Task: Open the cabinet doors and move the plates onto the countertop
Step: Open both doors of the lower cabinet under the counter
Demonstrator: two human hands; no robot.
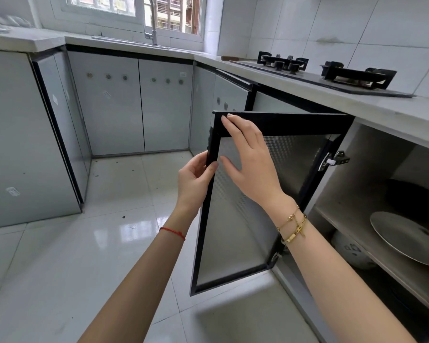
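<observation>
A home kitchen is being shown. An L-shaped pale stone countertop [372, 105] is being run along white-tiled walls [307, 23], with a black two-burner gas hob [332, 75] set into it. A chrome gooseneck tap [153, 26] is being seen below a white-framed window [139, 11]. Glossy grey base cabinet fronts [139, 105] and a shiny tiled floor [84, 243] are being seen beneath.

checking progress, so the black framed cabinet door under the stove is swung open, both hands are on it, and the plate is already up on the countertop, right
Not quite. The head view shows the plate lying on the shelf inside the cabinet, not on the countertop. The rest holds: the cabinet door is swung open, the left hand pinches its edge and the right hand rests flat on it.
</observation>
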